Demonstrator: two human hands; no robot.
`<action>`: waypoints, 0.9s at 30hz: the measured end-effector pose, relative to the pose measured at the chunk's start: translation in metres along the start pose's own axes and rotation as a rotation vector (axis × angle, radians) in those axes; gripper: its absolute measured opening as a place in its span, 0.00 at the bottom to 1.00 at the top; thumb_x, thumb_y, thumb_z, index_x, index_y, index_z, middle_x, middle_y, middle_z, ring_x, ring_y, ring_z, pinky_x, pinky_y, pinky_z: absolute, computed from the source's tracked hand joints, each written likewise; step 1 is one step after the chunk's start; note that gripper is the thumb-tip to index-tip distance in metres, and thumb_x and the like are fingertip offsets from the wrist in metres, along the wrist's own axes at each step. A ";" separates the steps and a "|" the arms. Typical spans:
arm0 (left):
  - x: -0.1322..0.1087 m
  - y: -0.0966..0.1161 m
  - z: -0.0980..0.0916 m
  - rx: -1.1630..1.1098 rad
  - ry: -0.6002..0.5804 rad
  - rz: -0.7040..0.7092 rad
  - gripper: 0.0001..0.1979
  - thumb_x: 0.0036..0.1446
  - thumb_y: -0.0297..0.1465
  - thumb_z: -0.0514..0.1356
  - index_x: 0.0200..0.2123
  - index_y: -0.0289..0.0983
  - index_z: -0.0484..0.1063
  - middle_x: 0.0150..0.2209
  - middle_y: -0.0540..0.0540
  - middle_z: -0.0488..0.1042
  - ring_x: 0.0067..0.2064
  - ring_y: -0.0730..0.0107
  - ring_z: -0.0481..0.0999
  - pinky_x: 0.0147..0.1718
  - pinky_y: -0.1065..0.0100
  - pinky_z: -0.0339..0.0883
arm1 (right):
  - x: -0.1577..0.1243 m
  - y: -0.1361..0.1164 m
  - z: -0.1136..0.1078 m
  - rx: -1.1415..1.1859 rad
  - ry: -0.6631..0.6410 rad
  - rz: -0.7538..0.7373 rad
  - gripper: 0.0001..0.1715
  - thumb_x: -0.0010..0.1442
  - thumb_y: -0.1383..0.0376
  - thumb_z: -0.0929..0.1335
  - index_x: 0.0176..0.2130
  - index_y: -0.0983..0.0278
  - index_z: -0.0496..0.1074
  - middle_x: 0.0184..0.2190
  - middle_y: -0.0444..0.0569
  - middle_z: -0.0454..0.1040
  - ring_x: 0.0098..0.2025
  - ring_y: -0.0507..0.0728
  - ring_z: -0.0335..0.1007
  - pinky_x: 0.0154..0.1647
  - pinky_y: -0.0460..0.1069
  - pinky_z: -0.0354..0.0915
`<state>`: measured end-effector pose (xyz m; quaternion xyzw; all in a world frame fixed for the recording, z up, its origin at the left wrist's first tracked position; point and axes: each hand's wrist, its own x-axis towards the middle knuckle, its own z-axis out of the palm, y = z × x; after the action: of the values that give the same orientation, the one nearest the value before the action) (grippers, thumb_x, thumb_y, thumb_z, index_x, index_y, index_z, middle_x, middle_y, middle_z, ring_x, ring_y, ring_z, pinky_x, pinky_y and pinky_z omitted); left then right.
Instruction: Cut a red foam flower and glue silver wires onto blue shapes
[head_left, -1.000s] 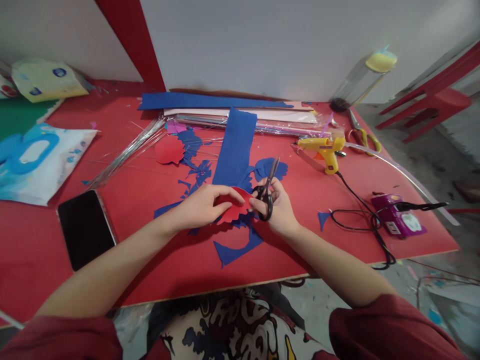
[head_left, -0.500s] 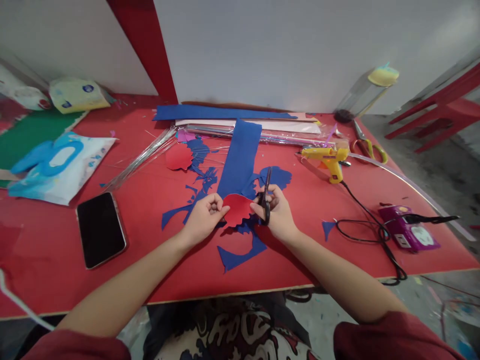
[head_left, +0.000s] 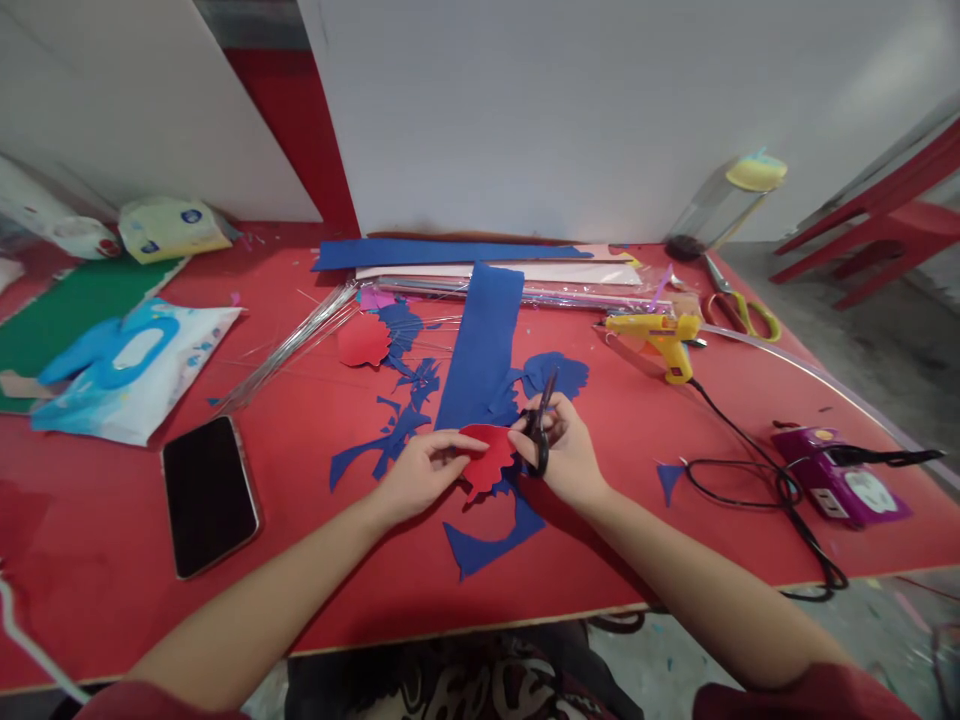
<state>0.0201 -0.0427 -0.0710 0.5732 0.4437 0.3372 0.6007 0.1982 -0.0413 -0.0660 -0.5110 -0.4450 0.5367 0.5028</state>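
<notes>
Between my hands is a red cutout with a scalloped edge, its pointed tip toward me. My left hand pinches its left side between thumb and fingers. In my right hand are dark-handled scissors, blades pointing up and away; the right thumb also touches the cutout's right edge. Beneath lies a blue strip, with blue offcuts around it. A blue scalloped cutout rests just beyond my right hand. Another red cutout lies farther left, beside blue pieces.
A phone and a wipes pack lie at left. To the right are a yellow glue gun, its looping cord, a purple box and yellow-handled scissors. Wires and long strips lie toward the wall.
The red cutout has turned, so its narrow end now points toward me. My left fingers have shifted to lie over its upper left side. The view has tilted slightly upward.
</notes>
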 end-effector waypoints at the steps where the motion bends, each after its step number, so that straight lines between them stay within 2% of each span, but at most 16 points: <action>1: 0.000 0.001 0.000 0.016 -0.022 -0.009 0.09 0.49 0.27 0.58 0.36 0.36 0.75 0.39 0.43 0.77 0.39 0.68 0.76 0.41 0.67 0.70 | 0.000 0.000 0.000 -0.002 -0.004 -0.005 0.22 0.40 0.67 0.72 0.32 0.60 0.57 0.20 0.36 0.69 0.19 0.46 0.60 0.19 0.42 0.58; 5: 0.001 0.002 0.000 0.056 -0.074 -0.044 0.14 0.49 0.25 0.57 0.40 0.36 0.75 0.41 0.42 0.77 0.39 0.66 0.77 0.39 0.66 0.72 | -0.001 0.002 -0.001 -0.010 -0.019 -0.014 0.21 0.41 0.67 0.71 0.33 0.59 0.57 0.21 0.36 0.69 0.20 0.46 0.62 0.21 0.43 0.60; 10: 0.001 0.000 -0.002 0.138 -0.026 0.000 0.14 0.50 0.25 0.56 0.41 0.34 0.74 0.44 0.42 0.77 0.42 0.66 0.76 0.44 0.66 0.70 | 0.001 0.005 -0.003 -0.020 -0.040 0.015 0.22 0.41 0.67 0.72 0.34 0.60 0.58 0.23 0.37 0.69 0.22 0.46 0.64 0.22 0.43 0.62; 14: -0.001 0.000 -0.002 0.213 0.014 0.016 0.15 0.51 0.28 0.55 0.42 0.34 0.75 0.42 0.41 0.77 0.37 0.66 0.78 0.36 0.67 0.72 | 0.002 0.006 -0.005 0.018 -0.088 0.044 0.24 0.40 0.68 0.72 0.36 0.60 0.59 0.24 0.36 0.68 0.20 0.46 0.63 0.21 0.43 0.63; 21: -0.005 0.004 0.000 0.489 0.111 0.217 0.17 0.47 0.22 0.54 0.38 0.39 0.77 0.36 0.46 0.79 0.31 0.71 0.76 0.31 0.71 0.70 | 0.001 0.006 -0.005 -0.040 -0.110 0.069 0.24 0.39 0.68 0.72 0.35 0.61 0.60 0.23 0.35 0.65 0.19 0.46 0.62 0.20 0.44 0.62; 24: -0.005 0.006 0.001 0.451 0.096 0.227 0.16 0.46 0.22 0.54 0.37 0.39 0.77 0.34 0.47 0.79 0.30 0.73 0.75 0.29 0.73 0.69 | -0.002 0.006 -0.004 -0.025 -0.106 0.021 0.23 0.40 0.69 0.72 0.35 0.60 0.60 0.22 0.35 0.65 0.20 0.46 0.62 0.21 0.44 0.60; 27: -0.005 0.006 0.003 0.266 0.073 0.159 0.12 0.47 0.25 0.55 0.32 0.38 0.78 0.36 0.45 0.78 0.32 0.72 0.76 0.32 0.72 0.70 | -0.005 0.006 -0.003 0.003 -0.107 -0.022 0.22 0.41 0.70 0.71 0.35 0.60 0.59 0.22 0.35 0.66 0.20 0.46 0.62 0.22 0.44 0.60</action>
<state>0.0214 -0.0471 -0.0642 0.6682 0.4594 0.3426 0.4744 0.2005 -0.0468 -0.0715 -0.4759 -0.4760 0.5582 0.4851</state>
